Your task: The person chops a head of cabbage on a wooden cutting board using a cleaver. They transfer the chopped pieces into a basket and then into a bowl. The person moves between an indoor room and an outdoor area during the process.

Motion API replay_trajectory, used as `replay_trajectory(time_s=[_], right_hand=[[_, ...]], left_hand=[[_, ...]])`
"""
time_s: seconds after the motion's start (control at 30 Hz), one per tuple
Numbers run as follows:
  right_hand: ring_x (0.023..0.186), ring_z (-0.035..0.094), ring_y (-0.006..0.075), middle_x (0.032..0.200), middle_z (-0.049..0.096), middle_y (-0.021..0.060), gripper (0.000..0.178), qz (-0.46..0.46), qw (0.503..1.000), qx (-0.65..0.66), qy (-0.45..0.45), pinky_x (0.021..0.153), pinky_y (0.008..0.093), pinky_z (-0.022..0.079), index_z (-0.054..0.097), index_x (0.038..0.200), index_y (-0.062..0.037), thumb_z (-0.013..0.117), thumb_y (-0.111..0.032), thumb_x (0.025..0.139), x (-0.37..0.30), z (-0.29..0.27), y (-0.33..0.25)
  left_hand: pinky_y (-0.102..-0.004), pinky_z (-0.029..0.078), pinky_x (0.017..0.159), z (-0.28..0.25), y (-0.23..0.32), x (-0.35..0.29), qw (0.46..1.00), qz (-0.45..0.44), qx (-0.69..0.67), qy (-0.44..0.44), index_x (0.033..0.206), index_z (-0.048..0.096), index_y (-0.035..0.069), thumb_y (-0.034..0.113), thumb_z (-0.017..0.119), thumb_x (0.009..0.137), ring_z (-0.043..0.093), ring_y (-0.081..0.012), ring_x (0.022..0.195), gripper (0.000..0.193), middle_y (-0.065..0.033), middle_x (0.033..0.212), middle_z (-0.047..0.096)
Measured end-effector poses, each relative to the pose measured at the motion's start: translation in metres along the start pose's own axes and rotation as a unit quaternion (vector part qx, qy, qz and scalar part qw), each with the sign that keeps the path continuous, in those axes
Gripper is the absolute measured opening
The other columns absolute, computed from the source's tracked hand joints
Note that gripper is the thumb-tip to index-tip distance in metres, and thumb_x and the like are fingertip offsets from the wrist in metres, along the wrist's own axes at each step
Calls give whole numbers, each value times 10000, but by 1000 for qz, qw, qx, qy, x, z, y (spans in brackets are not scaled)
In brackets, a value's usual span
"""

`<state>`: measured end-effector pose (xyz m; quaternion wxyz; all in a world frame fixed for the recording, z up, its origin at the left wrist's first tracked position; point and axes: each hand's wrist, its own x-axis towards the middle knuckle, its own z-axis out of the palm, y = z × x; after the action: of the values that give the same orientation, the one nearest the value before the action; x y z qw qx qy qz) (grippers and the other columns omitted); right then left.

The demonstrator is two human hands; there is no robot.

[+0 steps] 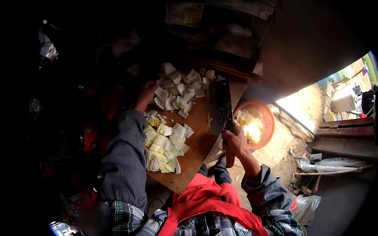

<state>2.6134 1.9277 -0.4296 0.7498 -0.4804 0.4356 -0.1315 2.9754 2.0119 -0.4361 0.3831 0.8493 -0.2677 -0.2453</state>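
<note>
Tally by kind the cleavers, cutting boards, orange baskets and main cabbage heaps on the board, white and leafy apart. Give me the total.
Cleaver, in the right hand: 1
Cutting board: 1
Orange basket: 1
Heap of white cabbage chunks: 1
Heap of leafy cabbage pieces: 1
Total: 5

Dark grey wall (307,47), rough sunlit floor (271,162), bright opening (342,86) at right.
</note>
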Motion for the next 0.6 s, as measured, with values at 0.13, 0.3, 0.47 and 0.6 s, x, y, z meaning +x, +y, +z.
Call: replay_trajectory(time_s=[0.13, 0.3, 0.47, 0.6], right_hand=[[431, 496, 128, 617, 485, 29, 160, -7, 1000, 2, 17, 390, 256, 434, 494, 970, -20, 497, -70, 818, 8, 21, 0], [484, 502, 132, 661, 496, 27, 177, 16, 999, 4, -36, 455, 272, 446, 506, 972, -22, 512, -83, 806, 13, 42, 4], [656, 508, 114, 733, 545, 48, 214, -20, 995, -88, -45, 614, 276, 444, 538, 936, 8, 529, -129, 772, 22, 56, 27], [603, 525, 122, 695, 553, 52, 183, 13, 997, -49, -61, 561, 279, 448, 534, 906, 19, 515, -113, 780, 23, 70, 18]], left_hand=[[-286, 455, 733, 12, 7, 0, 994, 33, 55, -90, 1107, 538, -16, 355, 669, 818, 561, -145, 844, 488, -95, 976, 604], [-294, 481, 765, 29, -17, -32, 987, 146, 12, -72, 1172, 482, -25, 281, 762, 745, 569, -170, 924, 596, -119, 1068, 577], [-364, 430, 928, 45, 4, -53, 983, 128, -87, -96, 1342, 277, -52, 313, 803, 679, 494, -286, 1128, 922, -213, 1229, 482], [-379, 390, 971, 63, 10, -48, 980, 191, -50, 4, 1376, 208, -51, 382, 801, 664, 449, -310, 1170, 1022, -225, 1278, 414]])
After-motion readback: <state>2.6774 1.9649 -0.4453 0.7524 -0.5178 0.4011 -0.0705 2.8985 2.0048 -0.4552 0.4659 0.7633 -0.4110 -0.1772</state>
